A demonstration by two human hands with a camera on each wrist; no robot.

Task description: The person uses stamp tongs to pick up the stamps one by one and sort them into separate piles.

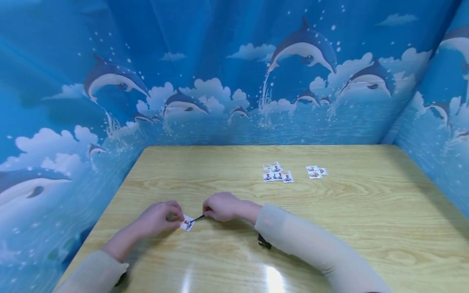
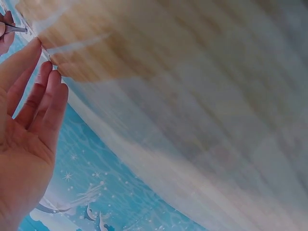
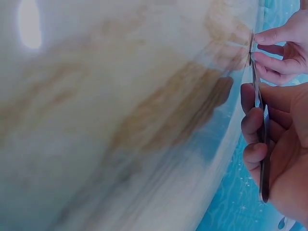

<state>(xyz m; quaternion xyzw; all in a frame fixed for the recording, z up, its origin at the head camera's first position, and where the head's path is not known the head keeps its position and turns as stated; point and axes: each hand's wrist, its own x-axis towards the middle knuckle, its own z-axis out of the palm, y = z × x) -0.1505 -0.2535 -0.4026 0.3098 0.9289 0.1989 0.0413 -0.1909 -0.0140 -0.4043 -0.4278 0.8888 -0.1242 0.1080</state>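
Observation:
A small white card [image 1: 187, 223] with a colourful printed picture lies on the wooden table, left of the middle. My left hand [image 1: 163, 217] holds its left side with the thumb and fingertips. From the other side, my right hand [image 1: 221, 206] grips dark metal tweezers [image 1: 199, 218], their tip touching the card's printed face. In the right wrist view, the fingers of the right hand [image 3: 284, 139] wrap round the tweezers [image 3: 262, 144]. The left wrist view shows the left hand [image 2: 33, 110] with its fingertips at the table surface; the card there is seen nearly edge-on.
Towards the back of the table [image 1: 366, 211] lies a group of several overlapping picture cards [image 1: 277, 173]. A smaller group of similar cards [image 1: 316, 172] sits to its right. A blue dolphin-print curtain [image 1: 234, 73] closes off the back and sides.

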